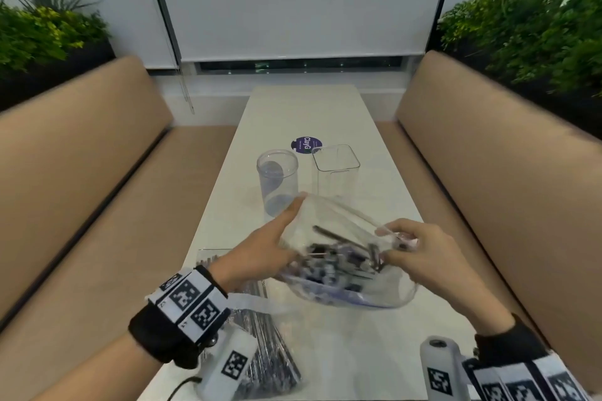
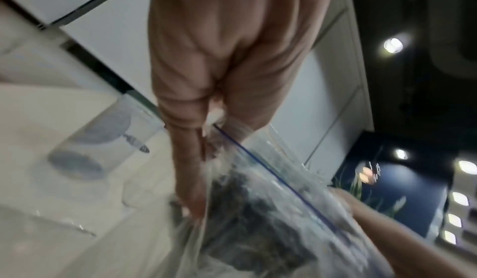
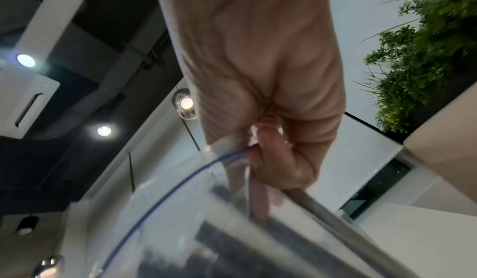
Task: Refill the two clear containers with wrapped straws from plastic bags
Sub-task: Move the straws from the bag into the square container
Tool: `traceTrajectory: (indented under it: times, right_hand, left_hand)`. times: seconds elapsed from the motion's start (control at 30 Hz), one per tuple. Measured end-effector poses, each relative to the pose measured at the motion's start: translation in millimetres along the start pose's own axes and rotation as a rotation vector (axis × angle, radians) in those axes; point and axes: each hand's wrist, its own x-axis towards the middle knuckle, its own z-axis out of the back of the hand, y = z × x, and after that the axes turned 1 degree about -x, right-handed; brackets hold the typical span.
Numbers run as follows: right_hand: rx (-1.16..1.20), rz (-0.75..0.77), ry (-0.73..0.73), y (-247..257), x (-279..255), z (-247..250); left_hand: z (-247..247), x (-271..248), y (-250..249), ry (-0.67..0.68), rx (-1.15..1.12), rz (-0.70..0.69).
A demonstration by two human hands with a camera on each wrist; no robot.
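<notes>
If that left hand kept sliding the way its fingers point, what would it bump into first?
Probably the round clear container: the left hand points at it along the straw bag. Depth is unclear.

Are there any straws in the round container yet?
No, in the head view the round container stands empty on the table, and the straws sit in the bag held by both hands.

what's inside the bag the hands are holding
Dark wrapped straws fill the clear zip bag. Blur and crinkled plastic hide their number.
</notes>
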Motion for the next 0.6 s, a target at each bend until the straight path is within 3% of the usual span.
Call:
traceTrajectory:
  times: [0.1, 0.17, 0.27, 0.33, 0.47, 0.53, 0.6]
  right_hand:
    - [0.192, 0.029, 0.295, 2.6, -4.3, 2.8]
    - [0.210, 0.090, 0.429, 1.9, -6.7, 4.0]
    - [0.163, 0.103, 0.272, -8.9, -2.4, 1.5]
    - [0.227, 0.033, 0.192, -21.1, 1.2, -1.8]
    - [0.302, -0.133, 0.138, -38.9, 7.4, -11.2]
    - [0.300, -0.139, 0.137, -43.3, 11.1, -15.4]
    - [0.340, -0.109, 0.177, -37.6, 14.8, -19.2]
  left_hand:
    - [-9.3, 8.6, -3.3, 0.061, -0.543, 0.000]
    - [-16.3, 17.1, -3.7, 0.067, -0.668, -0.044]
    - [-20.4, 24.2, -1.2, 0.099, -0.761, -0.032]
    - [-22.6, 25.8, 5.2, 0.098, -0.649, -0.019]
    - [-27.9, 24.9, 18.9, 0.074, -0.093, 0.009]
    - [-31.5, 30.8, 29.0, 0.024, 0.147, 0.014]
    - [-34.7, 38.8, 34.0, -0.022, 0.200, -0.031]
